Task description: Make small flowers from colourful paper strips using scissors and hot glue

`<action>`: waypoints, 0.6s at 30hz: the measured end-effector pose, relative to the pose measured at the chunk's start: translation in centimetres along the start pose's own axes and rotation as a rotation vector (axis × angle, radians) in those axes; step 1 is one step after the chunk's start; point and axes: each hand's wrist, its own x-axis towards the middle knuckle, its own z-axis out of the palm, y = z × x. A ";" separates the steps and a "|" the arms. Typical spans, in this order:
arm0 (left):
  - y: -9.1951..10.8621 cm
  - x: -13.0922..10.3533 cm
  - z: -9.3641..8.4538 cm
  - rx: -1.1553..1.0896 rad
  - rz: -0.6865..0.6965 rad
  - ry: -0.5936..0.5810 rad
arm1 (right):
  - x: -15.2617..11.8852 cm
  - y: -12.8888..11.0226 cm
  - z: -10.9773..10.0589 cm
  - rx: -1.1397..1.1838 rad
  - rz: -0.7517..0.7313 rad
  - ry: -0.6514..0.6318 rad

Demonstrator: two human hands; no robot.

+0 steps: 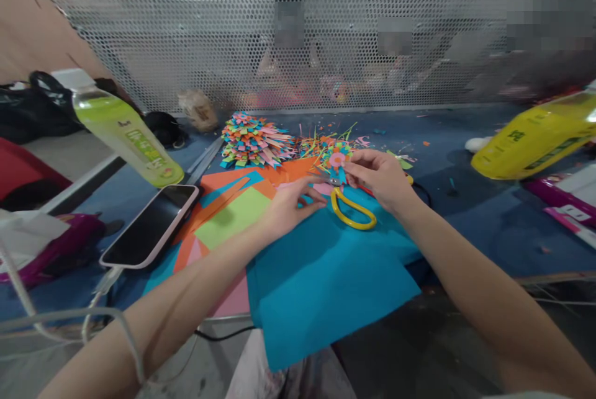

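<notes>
My right hand (379, 175) pinches a small paper flower (338, 160) with a pink center and several bright-colored petals. Fingers spread and slightly curled, my left hand (298, 203) rests over the colored paper and holds nothing that I can see. Between the two hands lie scissors with a yellow handle (354, 216); their blades point left, partly hidden. Beneath them, blue paper sheets (326, 287) hang over the table's front edge. A green sheet (235, 216) lies left of my left hand, on orange paper (218, 180).
Behind stands a pile of cut paper pieces (254, 141), with thin scraps (321, 146) beside it. A smartphone (151, 225) on a cable and a green drink bottle (128, 132) are at left. A yellow bottle (535, 138) is at right. A perforated metal panel (209, 33) closes off the back.
</notes>
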 end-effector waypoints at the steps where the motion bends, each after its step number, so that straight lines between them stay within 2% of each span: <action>1: -0.2 -0.1 0.0 0.084 0.040 -0.058 | 0.0 0.1 0.0 -0.007 -0.005 0.000; 4: -0.6 -0.2 0.1 0.229 0.141 -0.203 | 0.2 0.2 -0.2 -0.013 -0.018 0.002; 11: -0.5 -0.3 0.3 0.386 0.310 -0.267 | 0.3 0.2 -0.4 -0.015 -0.033 0.008; 14: 0.0 -0.4 0.1 0.402 0.310 -0.280 | 0.3 0.2 -0.5 -0.035 -0.037 0.001; 18: 0.7 -0.7 -0.8 0.357 0.223 -0.246 | 0.4 0.2 -0.5 -0.043 -0.036 0.008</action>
